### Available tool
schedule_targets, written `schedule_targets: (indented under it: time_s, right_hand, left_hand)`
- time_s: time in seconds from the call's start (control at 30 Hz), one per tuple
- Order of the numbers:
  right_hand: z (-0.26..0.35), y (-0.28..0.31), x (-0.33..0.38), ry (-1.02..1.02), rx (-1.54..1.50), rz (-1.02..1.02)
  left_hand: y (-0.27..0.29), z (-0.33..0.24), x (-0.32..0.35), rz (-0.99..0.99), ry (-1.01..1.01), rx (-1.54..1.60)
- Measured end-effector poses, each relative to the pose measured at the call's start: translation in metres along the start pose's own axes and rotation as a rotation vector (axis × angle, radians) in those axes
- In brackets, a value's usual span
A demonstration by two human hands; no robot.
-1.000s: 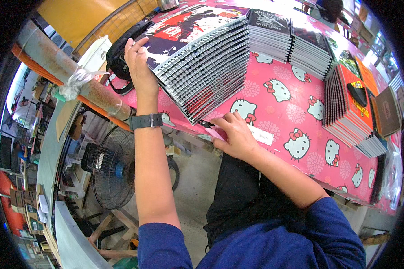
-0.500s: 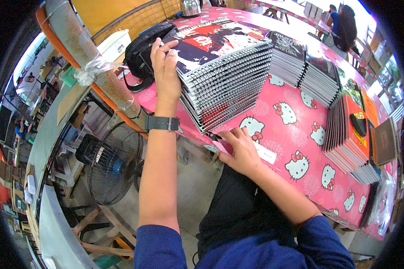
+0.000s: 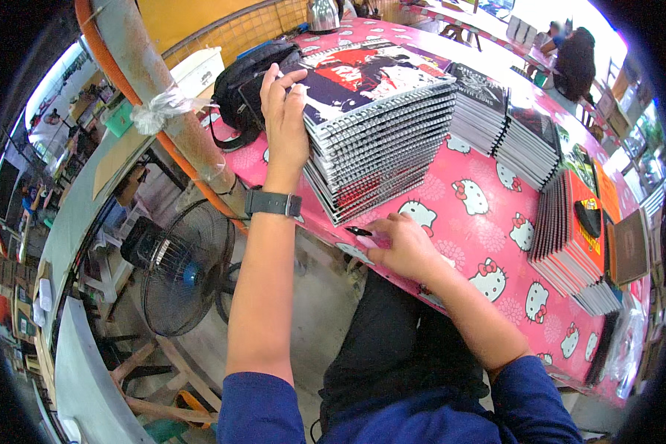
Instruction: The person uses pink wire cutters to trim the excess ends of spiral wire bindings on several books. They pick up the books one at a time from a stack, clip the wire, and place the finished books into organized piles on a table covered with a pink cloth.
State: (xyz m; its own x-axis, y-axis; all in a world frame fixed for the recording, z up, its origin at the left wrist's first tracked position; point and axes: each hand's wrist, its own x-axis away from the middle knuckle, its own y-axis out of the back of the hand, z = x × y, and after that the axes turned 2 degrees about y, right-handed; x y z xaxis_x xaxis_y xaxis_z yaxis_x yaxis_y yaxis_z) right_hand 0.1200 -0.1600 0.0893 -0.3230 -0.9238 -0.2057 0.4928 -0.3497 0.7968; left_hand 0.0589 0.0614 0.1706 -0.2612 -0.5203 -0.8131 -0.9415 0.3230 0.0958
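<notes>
Head view: left hand (image 3: 286, 132) touches the notebook stack (image 3: 385, 144) (spiral-bound).

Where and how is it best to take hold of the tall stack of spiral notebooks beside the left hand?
I would grip the tall stack low at its left and right ends, pressing inward from both sides. It is many separate notebooks, so this should keep it together; its coiled near side looks uneven. The left hand is at the left end.
</notes>
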Motion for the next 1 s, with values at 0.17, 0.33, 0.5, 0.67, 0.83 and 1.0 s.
schedule_targets:
  time_s: [0.17, 0.33, 0.5, 0.67, 0.83, 1.0]
  right_hand:
    - [0.000, -0.017, 0.015, 0.068, 0.045, -0.108]
    - [-0.001, -0.025, 0.010, 0.132, 0.070, -0.160]
    - [-0.003, -0.021, 0.006, 0.087, -0.010, -0.083]
    - [-0.020, 0.013, -0.035, -0.308, -0.789, 0.507]
    - [-0.010, 0.015, -0.037, -0.581, -0.747, 0.595]
    - [0.000, -0.010, 0.005, 0.064, 0.077, -0.018]
  left_hand:
    - [-0.002, -0.001, 0.001, -0.015, 0.030, 0.009]
    - [-0.003, 0.001, 0.001, -0.017, 0.009, 0.024]
    - [-0.003, -0.004, 0.003, -0.021, 0.048, 0.022]
    - [-0.002, 0.000, 0.001, -0.010, 0.005, 0.007]
    - [-0.001, 0.000, 0.000, -0.018, -0.005, 0.027]
    - [-0.003, 0.004, 0.000, -0.018, -0.025, -0.003]
